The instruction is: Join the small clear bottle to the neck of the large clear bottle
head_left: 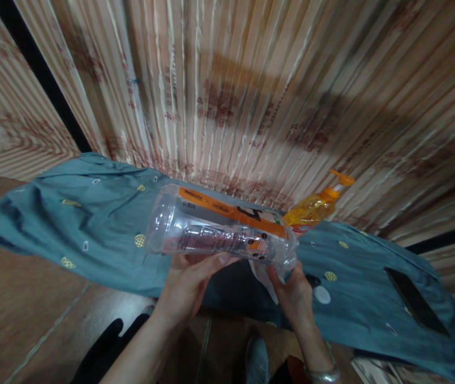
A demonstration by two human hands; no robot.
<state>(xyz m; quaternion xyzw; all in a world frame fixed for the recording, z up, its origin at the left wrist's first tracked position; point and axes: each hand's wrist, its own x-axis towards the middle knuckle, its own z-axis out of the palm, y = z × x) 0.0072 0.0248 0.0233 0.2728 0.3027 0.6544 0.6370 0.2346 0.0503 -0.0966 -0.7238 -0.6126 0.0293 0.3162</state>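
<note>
A large clear plastic bottle [211, 229] with an orange and grey printed label lies sideways in the air above the cloth-covered table. My left hand [189, 280] is closed around its lower side, thumb along the near edge. At the bottle's right end, my right hand [293, 290] is closed on the narrower neck part; its fingertips are partly hidden. A thin white sheet, perhaps a tissue [265, 280], hangs under the bottle beside my right thumb. Behind the neck end stands a pump bottle [313, 208] of yellow liquid with an orange pump, tilted in this view.
A blue-green patterned cloth [107, 224] covers the long narrow surface. On its right part lie a dark phone [415, 298], a white round disc [322, 295] and a small black item [313, 280]. Pleated printed sheeting [227, 106] rises behind. A shoe [257, 357] shows on the tiled floor.
</note>
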